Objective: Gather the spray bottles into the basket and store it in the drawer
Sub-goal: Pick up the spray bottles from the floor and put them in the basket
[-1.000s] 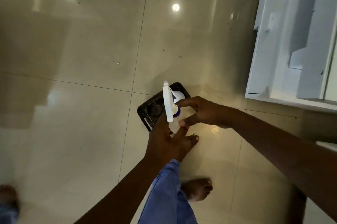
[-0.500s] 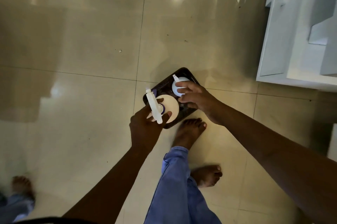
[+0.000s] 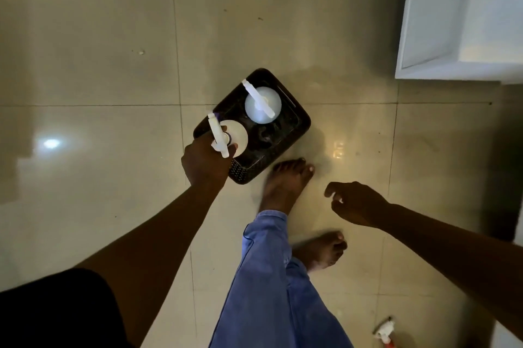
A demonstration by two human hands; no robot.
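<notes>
Two bottles in basket [image 3: 294, 132] on floor: far bottle [image 3: 263, 104] free, near bottle [image 3: 235, 136] gripped at neck by left hand [image 3: 205, 165]; right hand [image 3: 355, 203] empty, fingers loosely curled, nearer third bottle [image 3: 385, 329] behind-right

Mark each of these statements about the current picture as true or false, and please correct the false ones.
1. Two spray bottles are in the basket. True: the far spray bottle stands free and the near spray bottle is beside it.
2. The right hand holds a bottle. False: it is empty, open, and away from the basket.
3. The left hand grips the near spray bottle. True.
4. The basket is inside the drawer. False: it sits on the tiled floor.
5. No bottle remains outside the basket. False: a third spray bottle with a red part lies on the floor at the lower right.
</notes>
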